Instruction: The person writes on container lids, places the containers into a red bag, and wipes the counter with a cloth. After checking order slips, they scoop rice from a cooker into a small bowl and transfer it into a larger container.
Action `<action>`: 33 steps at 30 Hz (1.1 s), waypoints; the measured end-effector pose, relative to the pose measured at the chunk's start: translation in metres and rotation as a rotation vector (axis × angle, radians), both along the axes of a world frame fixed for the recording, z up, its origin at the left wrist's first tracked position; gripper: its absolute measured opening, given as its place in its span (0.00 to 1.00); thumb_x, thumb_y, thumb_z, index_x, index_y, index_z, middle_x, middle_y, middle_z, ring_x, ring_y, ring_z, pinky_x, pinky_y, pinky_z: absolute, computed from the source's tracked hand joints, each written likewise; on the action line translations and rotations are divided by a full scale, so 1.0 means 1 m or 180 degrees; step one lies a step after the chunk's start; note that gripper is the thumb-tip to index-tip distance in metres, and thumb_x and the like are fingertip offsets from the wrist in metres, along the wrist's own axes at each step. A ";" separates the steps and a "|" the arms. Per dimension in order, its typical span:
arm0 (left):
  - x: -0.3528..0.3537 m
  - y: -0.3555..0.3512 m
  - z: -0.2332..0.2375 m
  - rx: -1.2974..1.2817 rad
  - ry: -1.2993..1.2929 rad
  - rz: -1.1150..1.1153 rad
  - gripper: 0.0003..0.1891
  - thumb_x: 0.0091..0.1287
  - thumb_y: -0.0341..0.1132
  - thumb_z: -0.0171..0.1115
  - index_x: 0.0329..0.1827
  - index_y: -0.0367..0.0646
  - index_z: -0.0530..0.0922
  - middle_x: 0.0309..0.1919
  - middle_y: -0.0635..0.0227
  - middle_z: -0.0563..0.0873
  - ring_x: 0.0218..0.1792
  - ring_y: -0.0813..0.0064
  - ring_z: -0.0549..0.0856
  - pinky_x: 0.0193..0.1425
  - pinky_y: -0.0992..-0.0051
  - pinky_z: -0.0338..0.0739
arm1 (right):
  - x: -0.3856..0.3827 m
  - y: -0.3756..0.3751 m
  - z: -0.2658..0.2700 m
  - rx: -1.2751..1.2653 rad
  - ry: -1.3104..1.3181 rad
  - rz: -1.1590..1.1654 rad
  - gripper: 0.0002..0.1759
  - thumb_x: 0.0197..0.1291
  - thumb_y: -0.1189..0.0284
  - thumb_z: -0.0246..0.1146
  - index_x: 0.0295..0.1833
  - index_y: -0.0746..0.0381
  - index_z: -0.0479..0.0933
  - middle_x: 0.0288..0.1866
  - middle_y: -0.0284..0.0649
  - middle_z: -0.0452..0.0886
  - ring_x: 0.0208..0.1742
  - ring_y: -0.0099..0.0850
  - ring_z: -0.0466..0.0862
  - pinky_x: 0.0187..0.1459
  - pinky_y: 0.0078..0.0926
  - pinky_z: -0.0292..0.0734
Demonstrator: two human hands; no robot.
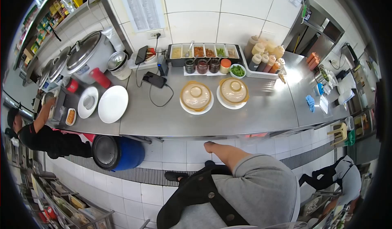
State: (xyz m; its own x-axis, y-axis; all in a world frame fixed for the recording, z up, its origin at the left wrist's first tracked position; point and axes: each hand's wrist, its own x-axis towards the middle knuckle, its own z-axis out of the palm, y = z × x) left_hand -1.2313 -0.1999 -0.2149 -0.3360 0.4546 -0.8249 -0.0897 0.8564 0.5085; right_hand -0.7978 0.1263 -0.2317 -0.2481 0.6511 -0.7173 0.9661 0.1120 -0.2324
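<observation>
My right hand [210,147] hangs just below the front edge of the steel counter [204,125], near my apron [200,192]. Its fingers are foreshortened and hidden, so whether it holds anything does not show. My left hand is out of view. Nearest on the counter are two lidded clay pots, the left pot [196,96] and the right pot [234,91]. Both are beige with yellow rims, and each stands upright on a white plate. A small bowl of chopped greens [237,71] sits behind the right pot.
Topping trays [204,51], sauce jars [202,66] and squeeze bottles [265,61] line the wall. A phone [154,80] with a cable, white plates [113,104] and rice cookers [90,55] are left. A blue drum [130,152] stands below. Co-workers are at far left [53,141] and right [347,178].
</observation>
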 end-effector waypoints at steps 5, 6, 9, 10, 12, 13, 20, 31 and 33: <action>-0.075 0.000 -0.025 0.0138 -0.0052 0.0199 0.12 0.62 0.15 0.59 0.50 0.23 0.77 0.37 0.51 0.85 0.41 0.61 0.89 0.42 0.63 0.91 | -0.090 0.014 0.002 -0.1151 -0.0148 0.0445 0.08 0.54 0.71 0.71 0.33 0.65 0.86 0.31 0.48 0.88 0.32 0.37 0.89 0.35 0.36 0.84; -0.092 0.000 -0.033 0.0194 -0.0100 0.0302 0.12 0.62 0.15 0.60 0.49 0.23 0.77 0.37 0.52 0.85 0.40 0.61 0.89 0.42 0.63 0.91 | -0.119 0.018 0.008 -0.1126 0.0063 0.0892 0.09 0.54 0.68 0.72 0.32 0.64 0.86 0.28 0.45 0.88 0.28 0.35 0.87 0.32 0.35 0.83; -0.139 0.001 -0.054 0.0349 -0.0324 0.0763 0.12 0.62 0.14 0.60 0.49 0.23 0.78 0.37 0.52 0.85 0.40 0.62 0.89 0.42 0.64 0.91 | -0.204 0.027 0.067 -0.0270 0.1660 0.1021 0.14 0.60 0.63 0.71 0.25 0.60 0.84 0.20 0.38 0.84 0.20 0.29 0.81 0.25 0.32 0.77; -0.151 0.007 -0.054 0.0390 -0.0521 0.1032 0.12 0.62 0.14 0.60 0.49 0.23 0.78 0.37 0.52 0.85 0.40 0.62 0.89 0.42 0.64 0.91 | -0.237 0.036 0.101 -0.0291 0.2089 0.0500 0.14 0.61 0.63 0.69 0.26 0.60 0.83 0.20 0.36 0.83 0.21 0.27 0.80 0.25 0.31 0.76; -0.179 0.006 -0.034 0.0418 -0.0146 0.1193 0.15 0.59 0.11 0.58 0.51 0.21 0.75 0.37 0.49 0.84 0.36 0.56 0.89 0.39 0.64 0.92 | -0.295 0.078 0.152 0.0393 0.2847 -0.0206 0.20 0.65 0.58 0.66 0.25 0.60 0.82 0.22 0.37 0.84 0.26 0.25 0.82 0.31 0.30 0.77; -0.184 0.015 0.002 0.0399 -0.0091 0.1324 0.17 0.58 0.10 0.57 0.52 0.19 0.73 0.37 0.47 0.83 0.34 0.53 0.89 0.38 0.64 0.93 | -0.317 0.100 0.167 0.0500 0.3263 -0.0890 0.12 0.66 0.65 0.63 0.35 0.62 0.81 0.25 0.32 0.81 0.25 0.22 0.77 0.29 0.25 0.73; -0.280 -0.017 0.005 0.0587 0.0089 0.1332 0.10 0.60 0.11 0.58 0.44 0.22 0.75 0.34 0.50 0.83 0.30 0.52 0.89 0.34 0.65 0.93 | -0.385 0.264 0.211 0.1636 0.2889 -0.2903 0.15 0.71 0.68 0.62 0.54 0.68 0.75 0.38 0.45 0.82 0.28 0.31 0.85 0.26 0.27 0.82; -0.320 -0.006 -0.054 0.0190 0.0521 -0.0112 0.07 0.65 0.17 0.60 0.44 0.28 0.80 0.34 0.57 0.85 0.34 0.63 0.89 0.41 0.67 0.91 | -0.416 0.366 0.227 0.1322 0.0856 -0.1293 0.20 0.62 0.60 0.69 0.42 0.70 0.82 0.32 0.52 0.86 0.35 0.45 0.88 0.31 0.39 0.84; -0.315 -0.006 -0.041 0.0169 0.0881 -0.0960 0.07 0.65 0.18 0.61 0.44 0.30 0.81 0.34 0.58 0.85 0.35 0.65 0.89 0.43 0.68 0.90 | -0.417 0.402 0.259 0.2896 0.0623 -0.0301 0.23 0.61 0.55 0.69 0.36 0.69 0.83 0.31 0.55 0.85 0.34 0.50 0.86 0.36 0.44 0.81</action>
